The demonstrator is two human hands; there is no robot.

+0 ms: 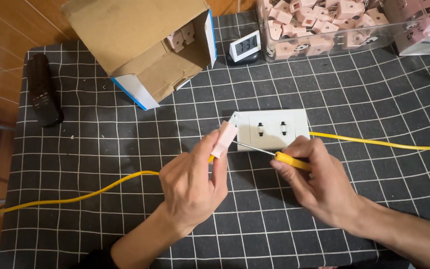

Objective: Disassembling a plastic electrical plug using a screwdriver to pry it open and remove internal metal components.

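Note:
My left hand (192, 182) pinches a small pink plug (224, 139) upright between thumb and fingers, just left of a white double wall socket (273, 129) lying on the mat. My right hand (314, 179) grips a screwdriver by its yellow handle (291, 160); its thin metal shaft (252, 148) reaches left, with the tip at the pink plug. A yellow cable (100, 191) runs from under my left hand to the left, and another stretch (384, 144) leads from the socket to the right edge.
A black grid-patterned mat (354, 94) covers the table. An open cardboard box (145, 45) holding pink plugs lies at the back left. A small digital clock (245, 47), a clear bin of pink plugs (324, 25) and a dark remote (43, 89) are around.

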